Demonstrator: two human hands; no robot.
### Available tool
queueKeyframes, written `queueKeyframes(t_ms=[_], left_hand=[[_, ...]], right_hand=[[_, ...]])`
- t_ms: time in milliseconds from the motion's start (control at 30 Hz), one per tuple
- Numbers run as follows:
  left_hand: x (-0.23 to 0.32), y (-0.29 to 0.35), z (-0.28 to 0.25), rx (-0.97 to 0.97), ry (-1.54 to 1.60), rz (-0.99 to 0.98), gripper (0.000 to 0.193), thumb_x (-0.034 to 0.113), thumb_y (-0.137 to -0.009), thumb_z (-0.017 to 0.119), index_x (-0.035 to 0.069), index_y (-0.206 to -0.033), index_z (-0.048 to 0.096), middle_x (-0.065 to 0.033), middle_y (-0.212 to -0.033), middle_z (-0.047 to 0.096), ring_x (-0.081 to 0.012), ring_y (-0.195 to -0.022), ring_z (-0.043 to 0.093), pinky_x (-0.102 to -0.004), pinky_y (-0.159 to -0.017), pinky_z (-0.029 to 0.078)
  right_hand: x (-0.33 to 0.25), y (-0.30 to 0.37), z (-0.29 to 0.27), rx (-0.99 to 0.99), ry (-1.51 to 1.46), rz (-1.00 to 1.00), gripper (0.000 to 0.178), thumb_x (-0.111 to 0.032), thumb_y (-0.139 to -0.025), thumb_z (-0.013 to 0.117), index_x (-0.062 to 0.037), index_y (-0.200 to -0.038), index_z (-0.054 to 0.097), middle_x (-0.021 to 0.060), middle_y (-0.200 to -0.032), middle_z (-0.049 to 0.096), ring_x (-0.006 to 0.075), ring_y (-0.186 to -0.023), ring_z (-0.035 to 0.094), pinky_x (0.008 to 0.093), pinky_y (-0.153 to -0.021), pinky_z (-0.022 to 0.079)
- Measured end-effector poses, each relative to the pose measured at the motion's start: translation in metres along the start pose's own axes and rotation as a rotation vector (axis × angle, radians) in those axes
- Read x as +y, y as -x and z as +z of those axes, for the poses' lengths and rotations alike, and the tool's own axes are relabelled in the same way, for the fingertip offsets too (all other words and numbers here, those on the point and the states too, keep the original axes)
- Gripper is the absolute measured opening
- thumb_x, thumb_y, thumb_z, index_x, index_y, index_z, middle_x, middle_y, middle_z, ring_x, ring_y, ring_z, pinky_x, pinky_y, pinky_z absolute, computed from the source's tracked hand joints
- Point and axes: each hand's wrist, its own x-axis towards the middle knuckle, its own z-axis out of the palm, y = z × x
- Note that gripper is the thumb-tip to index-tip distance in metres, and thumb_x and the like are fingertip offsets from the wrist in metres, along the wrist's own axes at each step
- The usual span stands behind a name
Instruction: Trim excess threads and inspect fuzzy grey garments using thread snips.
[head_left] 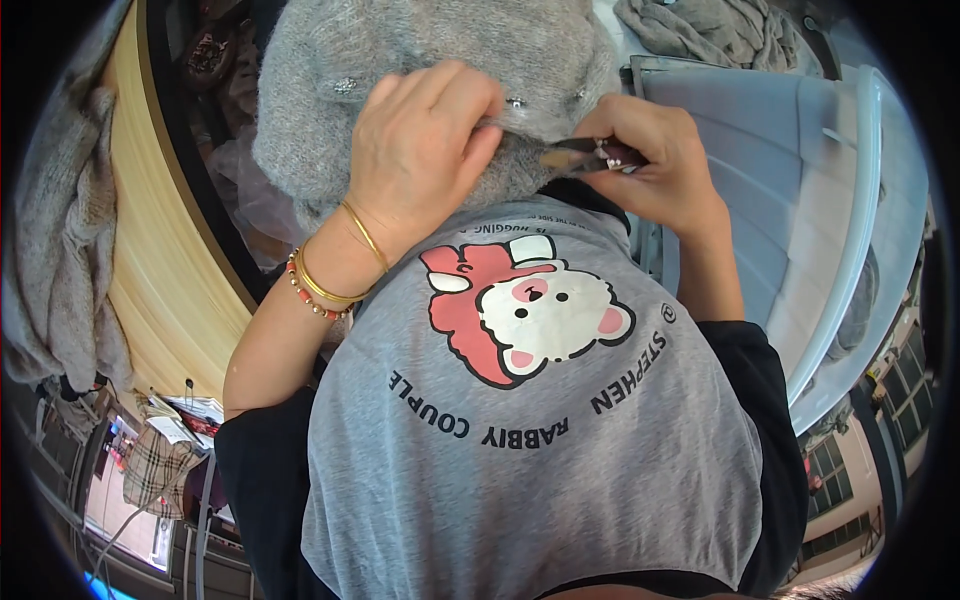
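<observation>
Knitwear (430, 45) lies in front of our shirt (500, 510), pinched in our left hand (425, 140); our right hand (655, 150) grips a dark tool (580, 157) beside it. Farther out, we have a bin (755, 200) on the right and the worktop (150, 220), dark-edged, on the left.

A single head-worn fisheye view looks steeply down. It sits close above the shirt (540, 490), which fills the six o'clock side, and faces the knitwear (450, 35) at twelve; a wooden board (160, 280) near nine and plastic bin (835, 180) near three bend toward the rim.
</observation>
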Motion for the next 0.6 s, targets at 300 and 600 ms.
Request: queueKeyframes(t_ms=[300,600], left_hand=[[-0.007,0.014,0.007,-0.050,0.263,-0.222,0.024,0.004,-0.072,0.068,0.009,-0.093,0.056,-0.0061,-0.085,0.057,-0.0233,-0.078,0.059,-0.0336,-0.073,0.045],[-0.001,0.015,0.004,-0.094,0.061,-0.091,0.037,0.008,-0.071,0.072,0.011,-0.106,0.060,-0.0053,-0.102,0.057,-0.0220,-0.088,0.059,-0.0352,-0.078,0.045]], right_hand=[[-0.002,0.013,0.021,-0.026,-0.058,0.019,0.024,0.002,-0.060,0.071,-0.0058,-0.081,0.062,0.0037,-0.065,0.055,0.0155,-0.052,0.051,0.0266,-0.047,0.038],[0.002,0.023,0.025,-0.007,-0.056,-0.017,0.024,0.002,-0.061,0.071,-0.0062,-0.082,0.063,0.0027,-0.066,0.057,0.0149,-0.050,0.050,0.0262,-0.047,0.038]])
